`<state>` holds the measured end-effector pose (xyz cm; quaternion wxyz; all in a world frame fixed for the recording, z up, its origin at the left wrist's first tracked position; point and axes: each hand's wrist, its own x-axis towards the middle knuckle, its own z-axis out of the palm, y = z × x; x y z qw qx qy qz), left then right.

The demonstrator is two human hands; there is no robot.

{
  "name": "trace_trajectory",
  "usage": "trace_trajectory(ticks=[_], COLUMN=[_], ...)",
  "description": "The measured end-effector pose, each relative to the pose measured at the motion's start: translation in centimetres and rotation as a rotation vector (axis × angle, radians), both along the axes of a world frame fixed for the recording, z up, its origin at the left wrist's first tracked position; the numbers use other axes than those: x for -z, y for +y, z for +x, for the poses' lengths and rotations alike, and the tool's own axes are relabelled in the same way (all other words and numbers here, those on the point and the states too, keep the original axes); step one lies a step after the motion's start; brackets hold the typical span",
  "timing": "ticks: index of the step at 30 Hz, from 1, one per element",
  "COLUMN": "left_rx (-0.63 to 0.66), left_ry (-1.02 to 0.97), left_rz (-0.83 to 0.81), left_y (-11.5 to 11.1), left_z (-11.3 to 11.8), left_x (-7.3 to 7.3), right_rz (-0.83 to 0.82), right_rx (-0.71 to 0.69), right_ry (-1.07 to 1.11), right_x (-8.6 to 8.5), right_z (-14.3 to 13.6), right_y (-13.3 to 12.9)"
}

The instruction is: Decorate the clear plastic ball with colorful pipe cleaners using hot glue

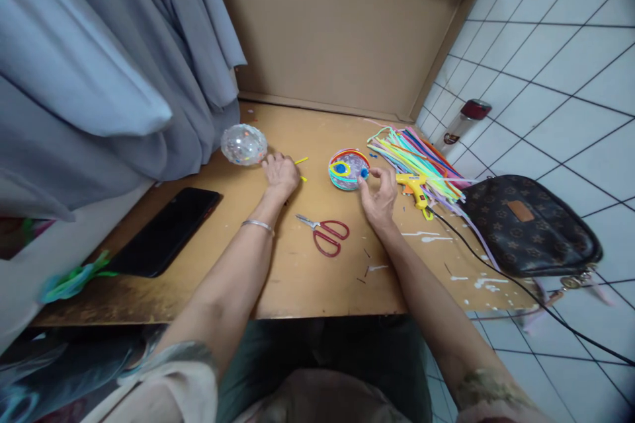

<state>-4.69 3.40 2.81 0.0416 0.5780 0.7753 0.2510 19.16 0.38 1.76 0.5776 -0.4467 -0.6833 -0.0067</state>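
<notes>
My right hand (380, 197) is at the right side of a small round ornament (350, 160), thumb and forefinger closed on its edge by a blue spot. Red, orange, yellow and light-blue fuzzy strips run over its clear, speckled surface. Palm down on the table, my left hand (282, 175) has its fingers curled under, so whatever they may hold is hidden. Short yellow pipe cleaner pieces (301, 160) show at its right side. Just beyond its fingertips sits a clear, bumpy round bowl or ball (243, 145). Red-handled scissors (327, 235) lie between my forearms.
A yellow glue gun (415, 189) with a black cord lies right of my right hand, against a pile of coloured pipe cleaners (414, 155). A brown patterned bag (533, 228), a red-capped bottle (459, 124) and a black phone (169, 230) stand or lie around. Cardboard (337, 26) walls the back.
</notes>
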Motion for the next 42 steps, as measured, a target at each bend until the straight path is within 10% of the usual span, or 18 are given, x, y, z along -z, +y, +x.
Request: trace_trajectory(ticks=[6, 11, 19, 42], left_rx=[0.018, 0.139, 0.327, 0.245], left_ry=[-0.060, -0.289, -1.090, -1.453], left_rz=[0.008, 0.394, 0.525, 0.531], left_y=[0.2, -1.2, -5.1, -6.0], left_z=[0.1, 1.3, 6.3, 7.6], left_x=[-0.2, -2.1, -1.3, -0.8], right_rz=[0.011, 0.066, -0.034, -0.069], right_rx=[0.037, 0.023, -0.266, -0.418], right_ry=[-0.015, -0.003, -0.084, 0.239], right_x=[0.1, -0.2, -0.5, -2.0], right_z=[0.0, -0.9, -3.3, -3.9], right_y=[0.0, -0.7, -3.6, -4.6])
